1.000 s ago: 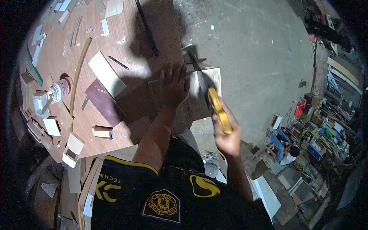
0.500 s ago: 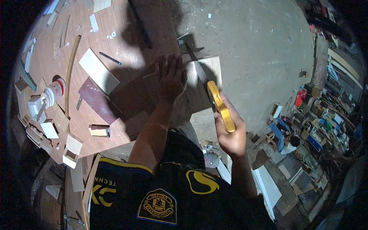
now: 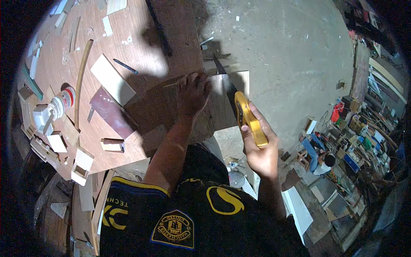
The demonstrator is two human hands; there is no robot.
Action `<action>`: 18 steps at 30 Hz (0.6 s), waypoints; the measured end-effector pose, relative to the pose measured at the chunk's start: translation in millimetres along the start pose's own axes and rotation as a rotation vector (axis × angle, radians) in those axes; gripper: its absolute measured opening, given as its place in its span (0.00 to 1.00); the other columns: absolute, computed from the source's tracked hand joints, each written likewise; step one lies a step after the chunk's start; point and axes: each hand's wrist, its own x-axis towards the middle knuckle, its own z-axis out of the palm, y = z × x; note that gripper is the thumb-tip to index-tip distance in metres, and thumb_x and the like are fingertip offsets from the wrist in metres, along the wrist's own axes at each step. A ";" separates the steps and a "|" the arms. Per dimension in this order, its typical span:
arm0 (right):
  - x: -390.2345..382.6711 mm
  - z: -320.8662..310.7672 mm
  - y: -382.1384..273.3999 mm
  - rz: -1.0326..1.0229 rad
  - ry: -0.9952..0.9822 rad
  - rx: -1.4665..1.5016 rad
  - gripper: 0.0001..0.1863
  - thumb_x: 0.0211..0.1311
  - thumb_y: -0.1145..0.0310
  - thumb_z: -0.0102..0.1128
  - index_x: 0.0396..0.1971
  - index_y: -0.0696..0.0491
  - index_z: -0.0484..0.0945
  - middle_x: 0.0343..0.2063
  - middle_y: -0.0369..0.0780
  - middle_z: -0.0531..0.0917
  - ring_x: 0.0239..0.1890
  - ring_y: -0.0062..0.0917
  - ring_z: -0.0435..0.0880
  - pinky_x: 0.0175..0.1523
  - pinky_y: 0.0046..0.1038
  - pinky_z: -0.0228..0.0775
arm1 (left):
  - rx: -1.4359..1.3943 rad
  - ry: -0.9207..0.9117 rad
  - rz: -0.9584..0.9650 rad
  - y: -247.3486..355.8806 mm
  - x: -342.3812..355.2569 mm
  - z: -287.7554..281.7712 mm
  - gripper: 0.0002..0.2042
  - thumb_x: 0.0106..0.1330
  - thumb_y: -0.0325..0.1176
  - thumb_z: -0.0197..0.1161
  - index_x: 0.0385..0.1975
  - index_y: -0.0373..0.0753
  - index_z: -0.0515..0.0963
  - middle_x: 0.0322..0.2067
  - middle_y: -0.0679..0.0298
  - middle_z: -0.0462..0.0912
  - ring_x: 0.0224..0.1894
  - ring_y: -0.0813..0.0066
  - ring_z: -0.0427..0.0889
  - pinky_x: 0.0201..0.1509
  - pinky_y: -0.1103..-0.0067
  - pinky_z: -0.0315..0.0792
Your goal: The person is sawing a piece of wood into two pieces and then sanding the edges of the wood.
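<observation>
A handsaw with a yellow handle [image 3: 251,122] and dark blade is in my right hand [image 3: 263,156], fingers wrapped around the grip. Its blade lies across a pale wooden board [image 3: 220,115] that juts past the right edge of the workbench [image 3: 115,150]. My left hand [image 3: 192,96] presses on the board left of the blade, its fingers bent at the board's far edge. Shadow covers much of that hand and the board beneath it. Whether the blade has cut into the wood I cannot tell.
On the bench left of my arm lie a white board [image 3: 112,78], a dark pen [image 3: 125,66], a reddish-brown panel [image 3: 112,113], a curved wooden strip [image 3: 81,81] and a white tub [image 3: 62,103]. A person [image 3: 323,162] sits at the right among piled scraps.
My right hand and the saw have shifted slightly toward me and right. The left fingers, earlier stretched flat, are now bent at the board's far edge. The board appears turned slightly.
</observation>
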 end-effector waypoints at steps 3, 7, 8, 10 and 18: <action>-0.1 0.1 0.3 0.035 -0.020 0.019 0.24 0.68 0.79 0.53 0.65 0.55 0.69 0.48 0.40 0.81 0.35 0.12 0.74 0.43 0.17 0.70 | 0.094 0.004 0.006 -5.4 6.8 6.5 0.16 0.66 0.48 0.59 0.47 0.47 0.79 0.43 0.62 0.73 0.50 0.60 0.71 0.57 0.58 0.64; 4.1 -4.7 0.5 0.028 -0.058 0.024 0.28 0.65 0.80 0.55 0.66 0.56 0.66 0.58 0.52 0.77 0.59 0.31 0.78 0.60 0.29 0.70 | 0.124 0.017 -0.102 9.3 36.0 -4.4 0.15 0.65 0.50 0.59 0.40 0.47 0.81 0.37 0.61 0.76 0.46 0.59 0.73 0.54 0.58 0.64; 5.3 -5.1 4.3 -0.025 -0.057 -0.011 0.28 0.65 0.79 0.55 0.66 0.55 0.66 0.58 0.53 0.77 0.59 0.33 0.78 0.60 0.29 0.70 | 0.123 0.021 -0.099 11.6 39.8 -8.8 0.15 0.65 0.50 0.59 0.40 0.47 0.81 0.37 0.61 0.76 0.46 0.59 0.73 0.54 0.58 0.64; 6.9 -5.7 2.6 -0.086 -0.055 -0.048 0.28 0.66 0.78 0.55 0.66 0.55 0.66 0.58 0.53 0.77 0.59 0.34 0.79 0.60 0.29 0.70 | 0.138 0.000 -0.134 14.1 44.8 -16.2 0.15 0.64 0.51 0.59 0.36 0.47 0.82 0.36 0.61 0.79 0.46 0.58 0.75 0.53 0.58 0.65; -16.3 -16.1 5.0 -0.096 -0.102 -0.103 0.27 0.69 0.75 0.53 0.67 0.53 0.64 0.61 0.53 0.73 0.62 0.34 0.76 0.62 0.31 0.69 | 0.146 0.020 -0.172 6.6 38.9 -7.0 0.16 0.62 0.53 0.60 0.31 0.47 0.82 0.41 0.62 0.80 0.44 0.55 0.76 0.49 0.55 0.67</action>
